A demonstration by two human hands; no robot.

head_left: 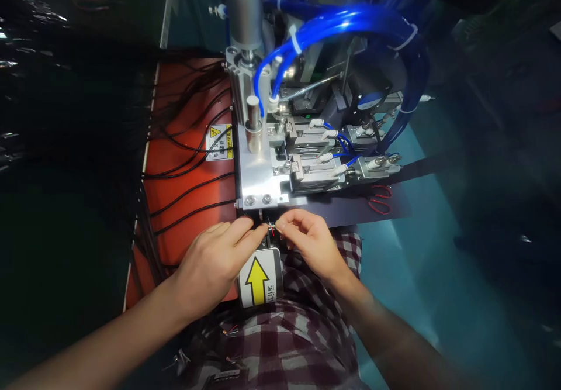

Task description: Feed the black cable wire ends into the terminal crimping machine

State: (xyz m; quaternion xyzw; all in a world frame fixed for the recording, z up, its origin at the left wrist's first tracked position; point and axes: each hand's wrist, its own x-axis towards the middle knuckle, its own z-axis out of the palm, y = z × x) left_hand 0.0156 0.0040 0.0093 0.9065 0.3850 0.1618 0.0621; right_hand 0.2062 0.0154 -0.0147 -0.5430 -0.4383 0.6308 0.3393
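At the front end of a metal machine [258, 173], both hands meet over a small metallic part with thin red wire [272, 227]. My left hand [217, 252] reaches in from the left, fingers curled and fingertips pressed at the part's left side. My right hand [312, 239] pinches at its right side between thumb and forefinger. The part is too small to name, and the fingertips partly hide it. Just below the hands is a white label with a yellow arrow [257, 279] on the machine's rounded front end.
Blue air hoses [350, 21] arch over pneumatic cylinders [311, 171] behind the hands. Black cables [188, 194] cross an orange panel [184, 109] bearing a warning label [220, 142]. Red-handled scissors or snips [380, 199] lie at the right. A checked garment [302, 343] covers my lap.
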